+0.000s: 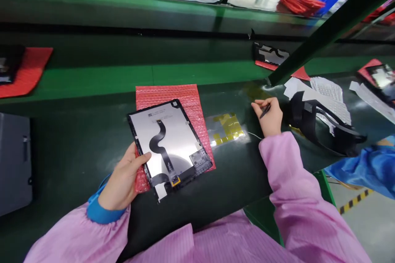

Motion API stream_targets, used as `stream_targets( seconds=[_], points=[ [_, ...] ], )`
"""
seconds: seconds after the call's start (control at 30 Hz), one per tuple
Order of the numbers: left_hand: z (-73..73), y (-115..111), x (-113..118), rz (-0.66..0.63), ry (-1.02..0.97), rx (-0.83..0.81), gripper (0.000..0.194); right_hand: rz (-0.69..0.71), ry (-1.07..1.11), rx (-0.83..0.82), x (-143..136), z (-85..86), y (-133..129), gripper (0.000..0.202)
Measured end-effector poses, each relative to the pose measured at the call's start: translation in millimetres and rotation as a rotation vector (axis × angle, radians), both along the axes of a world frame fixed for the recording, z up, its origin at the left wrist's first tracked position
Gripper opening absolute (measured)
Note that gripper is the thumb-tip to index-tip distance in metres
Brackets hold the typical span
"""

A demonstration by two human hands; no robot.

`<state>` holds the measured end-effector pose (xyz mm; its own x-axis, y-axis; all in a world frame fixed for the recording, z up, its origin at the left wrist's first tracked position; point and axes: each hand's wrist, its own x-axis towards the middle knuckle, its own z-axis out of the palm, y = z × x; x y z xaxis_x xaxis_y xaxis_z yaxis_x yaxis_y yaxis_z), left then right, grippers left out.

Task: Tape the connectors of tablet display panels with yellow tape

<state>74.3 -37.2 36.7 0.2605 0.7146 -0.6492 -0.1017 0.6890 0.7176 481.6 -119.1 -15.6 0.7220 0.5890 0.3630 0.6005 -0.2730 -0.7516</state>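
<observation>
My left hand [126, 174] grips the left edge of a tablet screen panel [182, 135], its thumb on top of the silver back. A black S-shaped flex cable [159, 144] runs down the panel to a gold-edged connector near the lower edge. Beneath the panel lies a red bubble-wrap bag [166, 91]. My right hand [269, 117] is closed around a slim black tool [265, 110] that looks like tweezers; its far end is hidden by the fingers. Between the hands, a clear sheet with yellow tape pieces [230, 126] lies on the dark mat.
A black strap-like object [324, 121] and white sheets [330, 90] lie to the right. A green post [321, 28] slants up behind my right hand. At left stands a grey case [15, 164]. More panels on red bags sit around. A blue sleeve [367, 166] shows at right.
</observation>
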Motion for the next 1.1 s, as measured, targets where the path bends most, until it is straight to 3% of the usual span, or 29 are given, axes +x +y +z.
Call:
stream_targets(
  seconds=[0.1, 0.23, 0.43, 0.63, 0.7, 0.83, 0.9, 1.0, 1.1],
  points=[
    [-9.5, -9, -4, -0.002, -0.022, 0.042, 0.089, -0.042, 0.073, -0.02, 23, -2.2, 22, 0.045],
    [-18.1, -14, -10, 0.025, -0.024, 0.065, 0.075, -0.064, 0.122, -0.024, 27, -5.1, 30, 0.043],
    [-18.1, -11, -13, -0.067, 0.031, 0.049, 0.076, -0.048, 0.279, 0.086, 38, -11.4, 27, 0.044],
    [-21.2, -19, -9, -0.02, 0.056, 0.157, 0.082, -0.116, 0.475, 0.249, 40, -8.0, 26, 0.05],
    [-28.1, -23, -10, -0.089, 0.095, 0.288, 0.076, -0.155, 0.532, 0.278, 41, -6.9, 24, 0.048],
    [-45.6, -27, -17, -0.169, 0.162, 0.899, 0.088, -0.21, 0.595, 0.283, 48, -11.3, 24, 0.039],
    [-47.1, -24, -21, -0.155, 0.228, 1.102, 0.095, -0.227, 0.576, 0.288, 50, -14.7, 24, 0.036],
    [-37.9, -17, -27, -0.153, 0.33, 1.168, 0.088, -0.19, 0.45, 0.33, 44, -13.2, 23, 0.035],
    [-24.3, -13, -35, -0.217, 0.358, 1.218, 0.077, -0.055, 0.215, 0.399, 13, 1.9, 21, 0.038]
  ],
)
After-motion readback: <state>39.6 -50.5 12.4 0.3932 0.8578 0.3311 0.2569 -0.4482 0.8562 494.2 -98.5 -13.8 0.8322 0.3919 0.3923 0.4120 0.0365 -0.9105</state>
